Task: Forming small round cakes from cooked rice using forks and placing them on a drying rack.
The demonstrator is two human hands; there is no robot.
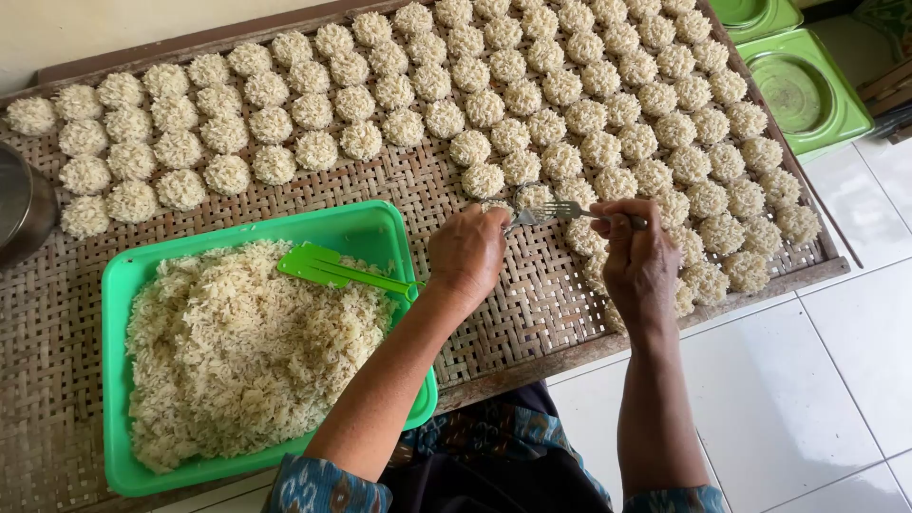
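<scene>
On woven tray (494, 313), right hand (638, 261) gripping metal fork (560, 215) (tines down), lumpy rice rounds (532, 199)

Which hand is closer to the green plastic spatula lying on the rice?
Left. The left hand sits just right of the green plastic spatula, near its handle tip. The right hand is farther right, holding a metal fork.

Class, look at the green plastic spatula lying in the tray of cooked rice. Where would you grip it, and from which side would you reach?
Grip the green spatula by its thin handle end, which points toward the tray's right rim, near the left hand. Probably come from the right and above: the broad blade lies on the rice, while the handle end sits free.
</scene>
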